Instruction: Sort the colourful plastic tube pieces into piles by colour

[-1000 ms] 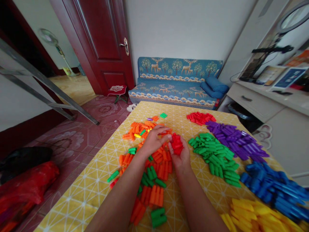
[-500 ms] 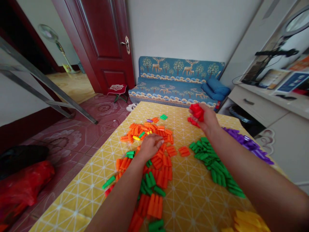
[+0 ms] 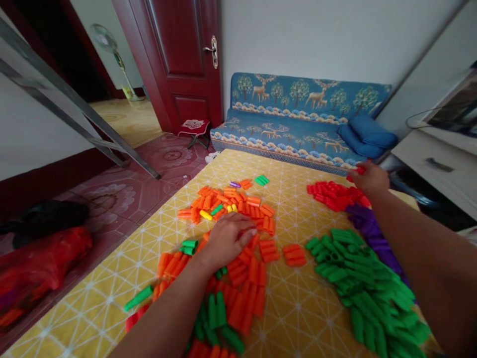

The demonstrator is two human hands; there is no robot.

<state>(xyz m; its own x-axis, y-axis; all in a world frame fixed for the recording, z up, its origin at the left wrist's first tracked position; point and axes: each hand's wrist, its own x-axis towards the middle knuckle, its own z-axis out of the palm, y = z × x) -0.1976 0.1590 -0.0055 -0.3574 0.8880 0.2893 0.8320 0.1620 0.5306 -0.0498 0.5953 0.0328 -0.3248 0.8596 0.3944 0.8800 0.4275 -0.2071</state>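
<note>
My left hand (image 3: 229,238) rests on a pile of orange plastic tube pieces (image 3: 244,303), palm down. Its fingers are loosely bent and a little apart, with orange pieces showing under them. Green pieces (image 3: 216,309) and yellow pieces (image 3: 206,215) are mixed among the orange ones. Stretched out to the far right, my right hand (image 3: 372,180) is closed round red plastic pieces (image 3: 356,172), partly hidden by the fingers. It is just above the right end of a red pile (image 3: 328,195).
Purple pieces (image 3: 367,228) lie below the red pile, partly behind my right forearm. A large green pile (image 3: 357,278) is nearer me. The patterned yellow tablecloth (image 3: 286,308) covers the table. Beyond stand a blue sofa (image 3: 276,132) and a small red stool (image 3: 194,127).
My right hand has moved rightward with the red pieces, over the red pile. My left hand has stayed on the orange pile. The camera view has shifted, so more of the green pile shows.
</note>
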